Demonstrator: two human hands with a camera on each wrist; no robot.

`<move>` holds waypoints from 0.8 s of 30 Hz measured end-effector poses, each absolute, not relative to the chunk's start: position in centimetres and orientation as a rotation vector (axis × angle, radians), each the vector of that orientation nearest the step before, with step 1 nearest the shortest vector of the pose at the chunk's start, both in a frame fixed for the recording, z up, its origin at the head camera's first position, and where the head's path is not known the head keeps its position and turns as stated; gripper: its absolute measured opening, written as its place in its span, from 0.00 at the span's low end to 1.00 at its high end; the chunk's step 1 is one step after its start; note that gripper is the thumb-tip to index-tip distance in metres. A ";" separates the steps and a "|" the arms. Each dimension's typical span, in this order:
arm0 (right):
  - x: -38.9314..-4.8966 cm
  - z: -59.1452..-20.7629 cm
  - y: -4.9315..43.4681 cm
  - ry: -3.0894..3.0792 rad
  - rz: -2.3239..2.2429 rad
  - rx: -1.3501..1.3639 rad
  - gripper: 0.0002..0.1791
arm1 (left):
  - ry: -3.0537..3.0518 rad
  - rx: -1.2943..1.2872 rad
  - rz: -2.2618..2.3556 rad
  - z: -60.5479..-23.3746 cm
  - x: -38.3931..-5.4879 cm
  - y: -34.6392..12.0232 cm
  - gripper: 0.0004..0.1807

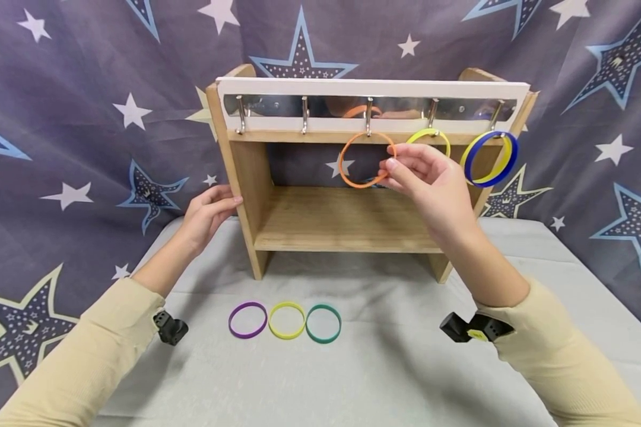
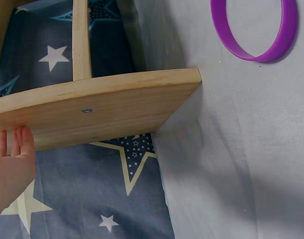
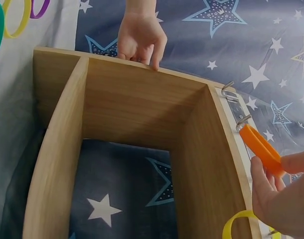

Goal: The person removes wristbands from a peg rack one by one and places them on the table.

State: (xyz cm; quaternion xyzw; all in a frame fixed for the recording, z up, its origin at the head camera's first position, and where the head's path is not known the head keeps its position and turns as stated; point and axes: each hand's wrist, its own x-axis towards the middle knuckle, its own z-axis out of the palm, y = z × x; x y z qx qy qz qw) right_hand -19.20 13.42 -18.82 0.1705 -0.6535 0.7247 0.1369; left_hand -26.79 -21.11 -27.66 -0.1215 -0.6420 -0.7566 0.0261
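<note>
My right hand (image 1: 430, 184) pinches an orange silicone wristband (image 1: 343, 163) by its right side, thumb against fingers. The band's top meets the tip of the middle hook (image 1: 369, 115); whether it is looped over it I cannot tell. Against the outer left side of the wooden shelf (image 1: 347, 219), my left hand (image 1: 205, 216) rests its fingertips, and the left wrist view shows those fingers (image 2: 27, 142) extended on the panel. A yellow wristband (image 1: 429, 131) hangs from the fourth hook, partly behind my right hand. Blue and yellow wristbands (image 1: 504, 160) hang together from the rightmost hook.
On the grey cloth in front of the shelf lie purple (image 1: 248, 304), yellow (image 1: 286, 304) and green (image 1: 323, 307) wristbands in a row. The two left hooks (image 1: 240, 112) hold no bands. A star-patterned curtain (image 1: 96, 148) hangs behind the shelf.
</note>
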 end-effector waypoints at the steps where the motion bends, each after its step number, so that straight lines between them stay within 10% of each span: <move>1: -19.2 -19.0 13.5 -1.895 2.102 0.501 0.07 | -1.987 -0.374 -2.336 -27.7 -26.8 -21.1 0.08; 24: -19.9 -25.7 14.0 -2.225 2.127 0.376 0.16 | -1.970 -0.390 -2.342 -27.6 -26.8 -21.1 0.08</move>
